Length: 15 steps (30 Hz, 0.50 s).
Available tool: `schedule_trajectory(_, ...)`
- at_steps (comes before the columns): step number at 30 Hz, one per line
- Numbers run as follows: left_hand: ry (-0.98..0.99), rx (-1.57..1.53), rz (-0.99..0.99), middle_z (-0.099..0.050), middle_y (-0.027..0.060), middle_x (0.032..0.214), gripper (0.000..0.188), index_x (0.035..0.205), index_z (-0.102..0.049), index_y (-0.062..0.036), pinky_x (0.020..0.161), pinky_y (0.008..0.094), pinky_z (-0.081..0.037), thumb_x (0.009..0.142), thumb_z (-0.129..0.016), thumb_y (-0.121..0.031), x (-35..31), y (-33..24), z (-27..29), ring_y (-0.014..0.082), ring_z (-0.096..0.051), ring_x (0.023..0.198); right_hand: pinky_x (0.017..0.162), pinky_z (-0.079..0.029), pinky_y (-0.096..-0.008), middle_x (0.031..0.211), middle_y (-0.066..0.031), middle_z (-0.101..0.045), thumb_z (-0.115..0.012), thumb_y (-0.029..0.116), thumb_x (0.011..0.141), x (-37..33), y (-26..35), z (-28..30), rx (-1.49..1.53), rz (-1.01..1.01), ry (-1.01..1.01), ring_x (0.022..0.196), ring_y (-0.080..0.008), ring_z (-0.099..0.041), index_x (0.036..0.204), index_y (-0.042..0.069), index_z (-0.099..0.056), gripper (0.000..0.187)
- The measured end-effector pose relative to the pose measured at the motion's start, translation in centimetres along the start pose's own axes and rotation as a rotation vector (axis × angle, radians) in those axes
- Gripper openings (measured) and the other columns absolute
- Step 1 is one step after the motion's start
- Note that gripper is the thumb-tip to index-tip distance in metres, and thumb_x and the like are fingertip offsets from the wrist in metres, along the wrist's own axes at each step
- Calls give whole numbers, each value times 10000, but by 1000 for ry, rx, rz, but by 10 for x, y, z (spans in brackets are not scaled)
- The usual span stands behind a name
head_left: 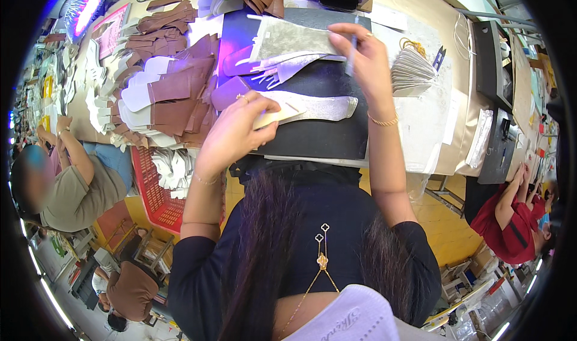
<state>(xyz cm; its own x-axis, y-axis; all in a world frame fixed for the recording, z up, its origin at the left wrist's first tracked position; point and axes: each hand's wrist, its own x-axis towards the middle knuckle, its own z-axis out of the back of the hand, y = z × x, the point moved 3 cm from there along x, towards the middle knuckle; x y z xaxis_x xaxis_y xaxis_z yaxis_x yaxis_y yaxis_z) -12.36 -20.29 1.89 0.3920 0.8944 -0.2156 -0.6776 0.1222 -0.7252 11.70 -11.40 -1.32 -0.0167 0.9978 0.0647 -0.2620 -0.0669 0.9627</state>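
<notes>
My left hand (240, 127) is closed on a small pale yellow flat piece (271, 118). It rests over the near end of a silvery shoe-part-like strip (327, 107) on a black mat (288, 139). My right hand (366, 55) is closed around a slim pale-blue pen-like tool (351, 58). Its fingertips meet the right edge of a grey-green cut piece (291, 40) with narrow strips along its left end. Under that piece lie silvery layered pieces (294, 67). A brown piece (230, 93), tinted purple by the light, sits beside my left hand.
Stacks of brown and white cut pieces (171, 94) cover the table to the left. A fanned pale bundle (413, 70) lies right of the mat. A black tray (494, 61) stands farther right. A red basket (159, 190) holds white pieces. Other people sit at both sides.
</notes>
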Motion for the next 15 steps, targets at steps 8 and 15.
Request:
schedule_trajectory(8, -54, -50, -76, -671, 160, 1008, 221, 1110, -667, -5, 840, 384, -513, 914, -654, -106, 7, -17, -4, 344, -662, 925, 1083, -304, -443, 1368, -93, -625, -733, 270, 879, -13, -21, 19, -547, 191, -258, 1298, -295, -504, 1192, 155, -707, 334)
schedule_trajectory(15, 22, 24, -416, -630, 116, 1104, 331, 1111, -680, -31, 827, 393, -520, 818, -783, -144, 44, -24, -47, 315, -645, 960, 1095, -344, -429, 1326, -98, -651, -722, 223, 898, -58, -17, 53, -457, 159, -278, 1287, -302, -538, 1133, 114, -709, 259)
